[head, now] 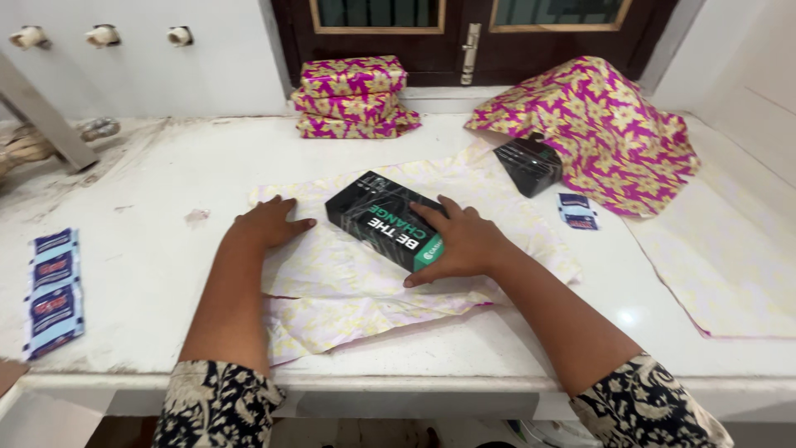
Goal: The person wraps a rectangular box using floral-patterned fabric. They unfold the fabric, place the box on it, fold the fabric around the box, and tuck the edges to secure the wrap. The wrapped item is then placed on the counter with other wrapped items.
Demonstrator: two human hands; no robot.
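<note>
Left hand (pixel 267 222) spread flat on the wrapping paper (pixel 348 286); right hand (pixel 460 242) open, resting on the black box (pixel 383 217). Keep paper taut on the surface (pixel 149 274); square the box before folding

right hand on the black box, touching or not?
Touching. Head view: the right hand lies on the near end of the black box, fingers over its top and edge.

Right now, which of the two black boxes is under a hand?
The nearer black box, lying on the pale wrapping paper under the right hand; the other black box lies untouched by the pink paper.
</note>
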